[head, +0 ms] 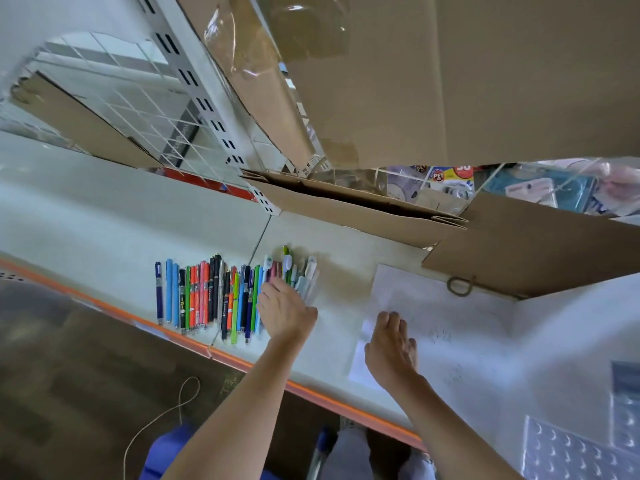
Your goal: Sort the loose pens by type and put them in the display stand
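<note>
The worktop has bare room to the left of the row of pens, and behind them too. Between the pens and the sheet of paper there is an open strip. Flat cardboard lies along the back, and more cardboard sits at the back right, touching the paper. A big cardboard box hangs over the top, so room above is tight there.

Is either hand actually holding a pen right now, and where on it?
No. The left hand lies flat on the pens; the right hand rests on paper.
</note>
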Demonstrator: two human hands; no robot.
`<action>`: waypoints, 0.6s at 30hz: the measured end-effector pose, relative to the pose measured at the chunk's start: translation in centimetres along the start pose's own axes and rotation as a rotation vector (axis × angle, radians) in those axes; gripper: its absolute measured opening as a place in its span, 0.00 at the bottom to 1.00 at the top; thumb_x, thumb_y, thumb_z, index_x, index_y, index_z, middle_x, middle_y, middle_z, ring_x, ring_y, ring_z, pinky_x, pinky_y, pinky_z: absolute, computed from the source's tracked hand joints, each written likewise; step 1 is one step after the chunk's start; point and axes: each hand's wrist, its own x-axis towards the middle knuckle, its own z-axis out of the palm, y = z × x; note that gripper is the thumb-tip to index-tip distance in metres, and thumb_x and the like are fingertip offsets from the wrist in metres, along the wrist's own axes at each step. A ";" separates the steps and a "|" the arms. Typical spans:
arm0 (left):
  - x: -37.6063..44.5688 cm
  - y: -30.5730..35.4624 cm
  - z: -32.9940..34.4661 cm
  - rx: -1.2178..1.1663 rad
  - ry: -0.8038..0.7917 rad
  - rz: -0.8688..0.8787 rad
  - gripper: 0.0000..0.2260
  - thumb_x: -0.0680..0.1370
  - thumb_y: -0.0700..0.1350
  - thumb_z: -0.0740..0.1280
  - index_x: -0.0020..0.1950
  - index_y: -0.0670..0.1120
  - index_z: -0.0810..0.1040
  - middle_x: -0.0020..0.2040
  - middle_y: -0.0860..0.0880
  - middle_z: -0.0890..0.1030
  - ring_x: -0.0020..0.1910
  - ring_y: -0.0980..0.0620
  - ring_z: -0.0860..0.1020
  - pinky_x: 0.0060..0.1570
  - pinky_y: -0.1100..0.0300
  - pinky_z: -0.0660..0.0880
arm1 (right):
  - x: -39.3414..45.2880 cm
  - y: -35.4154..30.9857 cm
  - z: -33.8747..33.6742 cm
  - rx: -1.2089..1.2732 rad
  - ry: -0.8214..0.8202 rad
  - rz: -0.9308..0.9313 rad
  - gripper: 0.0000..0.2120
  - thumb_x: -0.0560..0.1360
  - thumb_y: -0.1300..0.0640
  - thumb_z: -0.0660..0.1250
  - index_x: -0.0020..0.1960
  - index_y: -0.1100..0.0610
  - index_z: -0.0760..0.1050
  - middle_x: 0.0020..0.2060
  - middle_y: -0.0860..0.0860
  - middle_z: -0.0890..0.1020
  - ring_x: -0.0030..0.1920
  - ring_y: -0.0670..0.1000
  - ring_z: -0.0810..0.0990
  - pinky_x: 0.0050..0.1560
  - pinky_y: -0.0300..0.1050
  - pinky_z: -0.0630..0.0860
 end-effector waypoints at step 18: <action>-6.2 3.3 -6.2 -0.834 -0.606 0.181 0.08 0.78 0.45 0.66 0.48 0.40 0.74 0.32 0.48 0.78 0.22 0.56 0.71 0.25 0.64 0.70 | -3.4 5.7 -6.3 0.398 -0.161 -0.023 0.12 0.79 0.58 0.57 0.59 0.59 0.74 0.56 0.54 0.76 0.57 0.52 0.76 0.52 0.40 0.69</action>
